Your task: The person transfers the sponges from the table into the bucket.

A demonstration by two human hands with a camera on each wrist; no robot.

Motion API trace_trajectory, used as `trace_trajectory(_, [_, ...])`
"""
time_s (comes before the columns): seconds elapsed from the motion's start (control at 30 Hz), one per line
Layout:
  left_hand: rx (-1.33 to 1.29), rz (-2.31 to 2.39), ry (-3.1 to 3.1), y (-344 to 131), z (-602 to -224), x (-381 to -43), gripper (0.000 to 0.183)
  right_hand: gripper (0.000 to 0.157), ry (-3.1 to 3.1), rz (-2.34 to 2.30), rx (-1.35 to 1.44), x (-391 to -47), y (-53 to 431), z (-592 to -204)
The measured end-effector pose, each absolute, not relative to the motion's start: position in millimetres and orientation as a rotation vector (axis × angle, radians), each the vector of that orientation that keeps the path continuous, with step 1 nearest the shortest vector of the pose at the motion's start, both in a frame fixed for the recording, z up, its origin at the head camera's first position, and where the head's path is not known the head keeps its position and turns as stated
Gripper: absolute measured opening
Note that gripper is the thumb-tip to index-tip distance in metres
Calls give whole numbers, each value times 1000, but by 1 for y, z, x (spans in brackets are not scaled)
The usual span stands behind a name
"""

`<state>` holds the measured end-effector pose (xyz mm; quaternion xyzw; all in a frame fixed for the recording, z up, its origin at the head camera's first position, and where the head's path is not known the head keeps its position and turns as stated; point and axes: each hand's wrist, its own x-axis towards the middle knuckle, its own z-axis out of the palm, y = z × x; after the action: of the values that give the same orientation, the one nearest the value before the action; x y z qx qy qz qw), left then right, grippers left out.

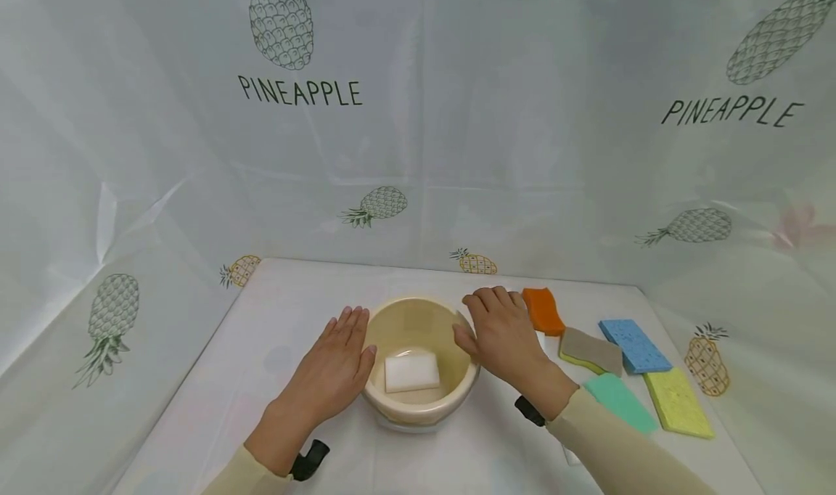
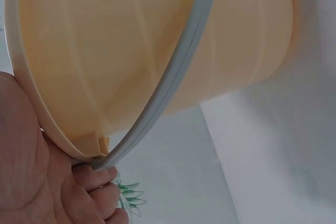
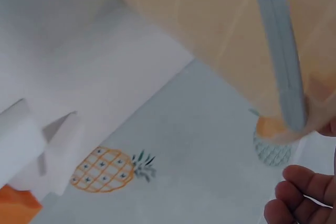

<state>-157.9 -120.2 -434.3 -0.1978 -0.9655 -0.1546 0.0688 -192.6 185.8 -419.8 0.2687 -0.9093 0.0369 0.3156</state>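
We saw the left hand [image 1: 333, 364] first, straight-fingered and gripping nothing, its palm against the rim of the bucket [image 1: 416, 412]. The bucket stood mid-tabletop [image 1: 261, 328], smooth cream plastic with a round mouth and a slim grey handle [image 2: 170, 80] hanging down its side. Inside it lay a white block [image 1: 411, 373], flat-faced and matte. We judged the step in hand to be steadying or adjusting the bucket, the next move calling for even contact from both sides. The right hand [image 1: 506, 339] was at the right rim, fingers loosely bent, released as far as we could tell. Past it lay a wavy orange sponge [image 1: 543, 311], a yellow-backed grey sponge [image 1: 593, 350], a flat green sponge [image 1: 620, 402], a pitted blue sponge [image 1: 635, 344] and an oblong yellow sponge [image 1: 679, 404].
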Motion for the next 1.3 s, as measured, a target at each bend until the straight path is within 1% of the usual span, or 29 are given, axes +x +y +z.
trace_trajectory(0.13, [-594, -480, -2905, -120, -435, -159, 64, 43, -2369, 178, 633, -183, 214, -428])
trace_trajectory(0.3, [-595, -483, -2911, -121, -436, -159, 65, 50, -2374, 166, 551, -166, 251, -446])
trace_trajectory(0.37, [-597, -477, -2912, -121, -436, -160, 65, 57, -2378, 139, 539, -157, 263, -453])
trace_trajectory(0.5, [-603, -470, -2904, -122, -437, -160, 66, 76, -2402, 99, 493, -137, 283, -469])
trace_trajectory(0.73, [-614, -483, -2903, -122, -439, -160, 65, 93, -2496, -6, 369, -103, 314, -499])
trace_trajectory(0.8, [-616, -485, -2900, -121, -439, -160, 65, 93, -2537, -32, 338, -93, 320, -507])
trace_trajectory(0.87, [-613, -487, -2896, -121, -440, -160, 65, 88, -2595, -55, 293, -85, 323, -513])
trace_trajectory(0.97, [-610, -488, -2893, -122, -440, -160, 65, 85, -2733, -110, 180, -77, 324, -520])
trace_trajectory(1.07, [-607, -495, -2897, -122, -440, -161, 65, 86, -2835, -175, 104, -72, 325, -525])
trace_trajectory(1.17, [-604, -504, -2899, -122, -440, -160, 65, 85, -2886, -219, 87, -68, 328, -528])
trace_trajectory(1.3, [-603, -512, -2899, -122, -440, -160, 64, 86, -2935, -266, 49, -65, 330, -531])
